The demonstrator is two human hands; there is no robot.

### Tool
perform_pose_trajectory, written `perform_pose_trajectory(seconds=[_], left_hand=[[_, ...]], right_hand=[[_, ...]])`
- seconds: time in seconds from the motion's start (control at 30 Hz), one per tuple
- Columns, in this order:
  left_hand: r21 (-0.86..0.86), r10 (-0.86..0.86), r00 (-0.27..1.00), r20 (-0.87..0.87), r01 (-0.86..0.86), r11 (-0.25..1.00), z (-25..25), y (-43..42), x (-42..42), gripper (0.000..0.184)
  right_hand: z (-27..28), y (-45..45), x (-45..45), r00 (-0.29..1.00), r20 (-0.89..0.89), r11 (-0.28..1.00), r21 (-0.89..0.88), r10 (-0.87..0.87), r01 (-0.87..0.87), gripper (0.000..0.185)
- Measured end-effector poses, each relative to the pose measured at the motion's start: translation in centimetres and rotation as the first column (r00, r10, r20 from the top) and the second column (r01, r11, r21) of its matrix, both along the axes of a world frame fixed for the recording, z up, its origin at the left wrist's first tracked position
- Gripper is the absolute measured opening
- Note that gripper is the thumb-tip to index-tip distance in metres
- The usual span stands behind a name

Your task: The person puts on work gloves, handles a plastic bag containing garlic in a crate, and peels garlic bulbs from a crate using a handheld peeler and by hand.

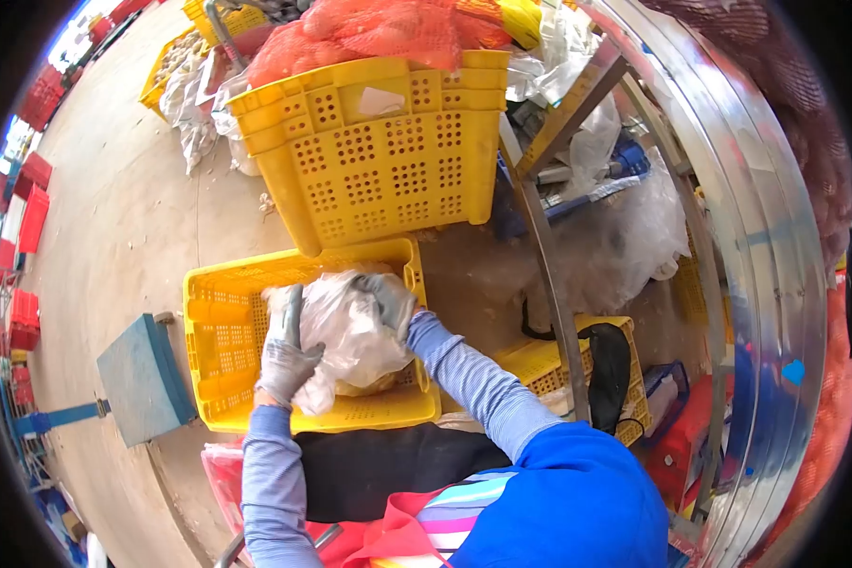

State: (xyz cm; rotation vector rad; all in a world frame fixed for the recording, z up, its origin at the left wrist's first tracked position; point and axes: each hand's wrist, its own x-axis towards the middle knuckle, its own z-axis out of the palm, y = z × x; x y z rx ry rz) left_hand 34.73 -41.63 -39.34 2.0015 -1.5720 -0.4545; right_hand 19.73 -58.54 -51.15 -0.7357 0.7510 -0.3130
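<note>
Inside the crate (220, 343), over its right half, both gloved hands are at the white plastic bag (346, 331). They stand apart, with the bag between them. The left hand (289, 362) lies along the bag's left side, fingers reaching towards the crate's far wall and thumb spread out to the right, so it looks open against the plastic. The right hand (388, 299) is over the bag's far right part, by the crate's far right corner; its fingers are bent, but whether they pinch the plastic I cannot tell. Neither hand is clearly nearer: the bag lies right of the left one, and left of and nearer the body than the right one. Crumpled and loose, it has no firm long axis, though it seems to spread from the crate's far right corner towards its near wall.

Below the bag's near edge a yellowish lump (367, 384) peeps out; the plastic hides most of it, and I cannot make out what it is or whether the bag holds it. The left fingertips are smeared by blur.

Beyond the crate stands a bigger crate (379, 213) with red netting (350, 38) on top, cut off by the frame. Left of the crate is a blue block (144, 381); right of it, a metal frame (546, 256).
</note>
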Motion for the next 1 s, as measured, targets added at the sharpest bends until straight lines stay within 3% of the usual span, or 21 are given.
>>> perform_pose_trajectory(seconds=[0.07, 0.1, 0.13, 0.17, 0.2, 0.23, 0.27, 0.3, 0.4, 0.47, 0.53, 0.6, 0.67, 0.7, 0.77, 0.8, 0.83, 0.87, 0.9, 0.93, 1.0], left_hand=[[0.106, 0.101, 0.962, -0.253, -0.076, 0.991, 0.4, 0.9, 1.5, 0.101], [0.088, 0.121, 0.952, -0.280, -0.100, 0.991, -0.1, 1.7, 2.2, 0.102], [0.044, 0.130, 0.988, -0.088, -0.127, 0.991, -0.2, 2.5, 2.9, 0.092], [0.100, 0.246, 0.969, 0.007, -0.245, 0.964, -1.7, 4.2, 4.7, 0.084], [0.144, 0.351, 0.930, 0.106, -0.363, 0.920, -3.2, 6.1, 6.2, 0.076], [0.134, 0.501, 0.865, -0.020, -0.495, 0.859, -3.7, 7.3, 6.9, 0.068], [0.126, 0.622, 0.770, -0.145, -0.609, 0.783, -4.0, 7.9, 7.9, 0.060], [0.125, 0.708, 0.652, -0.270, -0.706, 0.698, -4.1, 8.3, 8.6, 0.053], [-0.237, 0.802, 0.500, -0.327, -0.865, 0.443, 1.3, 4.4, 5.1, 0.047], [-0.307, 0.758, 0.578, -0.304, -0.812, 0.496, 5.9, 2.1, -0.2, 0.039], [-0.136, 0.609, 0.557, -0.565, -0.791, 0.597, 6.6, 1.1, -5.5, 0.052], [-0.085, 0.686, 0.500, -0.529, -0.835, 0.543, 2.7, -0.2, -9.5, 0.068], [0.137, 0.583, 0.202, -0.787, -0.863, 0.485, 0.2, -1.4, -10.6, 0.084], [0.156, 0.569, 0.200, -0.798, -0.843, 0.514, -1.0, -1.9, -10.7, 0.079], [0.190, 0.542, 0.197, -0.817, -0.795, 0.575, -2.7, -2.6, -10.5, 0.070], [0.229, 0.469, 0.119, -0.875, -0.753, 0.617, -2.5, -2.2, -10.5, 0.067], [0.254, 0.392, 0.038, -0.919, -0.704, 0.663, -2.2, -1.7, -10.3, 0.065], [0.267, 0.312, -0.048, -0.949, -0.651, 0.710, -2.0, -1.2, -10.2, 0.063], [0.307, 0.275, -0.161, -0.948, -0.689, 0.657, -2.1, -0.7, -10.3, 0.052], [0.357, 0.369, -0.138, -0.919, -0.689, 0.631, -2.0, -0.3, -9.8, 0.048], [0.447, 0.548, -0.088, -0.832, -0.691, 0.568, -1.8, 0.8, -8.5, 0.042]], right_hand=[[0.3, -0.9, -0.4, 0.998, -0.062, 0.993, 0.110, -0.025, 0.032, 0.027], [-1.7, -1.4, -1.0, 0.995, -0.092, 0.905, -0.420, 0.035, -0.070, 0.027], [-4.6, -2.0, -1.2, 1.000, 0.019, 0.876, -0.482, -0.020, 0.026, 0.026], [-7.4, -2.6, -1.3, 0.989, 0.132, 0.838, -0.532, -0.061, 0.123, 0.026], [-7.0, -3.4, -2.6, 0.973, 0.200, 0.941, -0.294, -0.112, 0.169, 0.024], [-6.6, -4.2, -4.0, 0.948, 0.243, 0.975, -0.032, -0.206, 0.220, 0.023], [-2.6, -5.5, -5.5, 0.966, 0.228, 0.993, 0.032, -0.120, 0.116, 0.021], [-0.5, -5.2, -5.4, 0.964, 0.219, 0.987, 0.100, -0.147, 0.128, 0.021], [3.9, -3.2, -5.3, 0.951, 0.204, 0.949, 0.261, -0.231, 0.174, 0.023], [5.6, -1.8, -4.4, 0.938, 0.231, 0.925, 0.339, -0.258, 0.171, 0.029], [4.3, -1.2, -4.0, 0.926, 0.256, 0.926, 0.326, -0.278, 0.188, 0.033], [4.9, -0.1, -3.7, 0.915, 0.270, 0.924, 0.319, -0.301, 0.210, 0.035], [9.7, 2.2, -3.3, 0.912, 0.265, 0.923, 0.313, -0.313, 0.226, 0.032], [10.5, 3.0, -3.6, 0.920, 0.301, 0.953, 0.245, -0.251, 0.179, 0.038], [6.9, 4.0, -4.5, 0.858, 0.509, 0.956, 0.280, -0.072, -0.086, 0.042], [5.7, 4.5, -4.9, 0.793, 0.609, 0.936, 0.276, 0.005, -0.217, 0.044], [6.9, 5.7, -5.1, 0.875, 0.466, 0.933, 0.356, -0.131, -0.050, 0.033], [6.3, 5.8, -5.6, 0.915, 0.402, 0.995, -0.095, 0.048, -0.010, 0.029], [5.2, 5.7, -6.3, 0.949, 0.264, 0.849, -0.528, 0.173, -0.008, 0.026], [4.5, 5.1, -7.0, 0.972, 0.085, 0.527, -0.849, 0.218, -0.044, 0.025], [4.5, 3.1, -7.5, 0.941, 0.178, 0.603, -0.797, 0.287, -0.033, 0.028]])
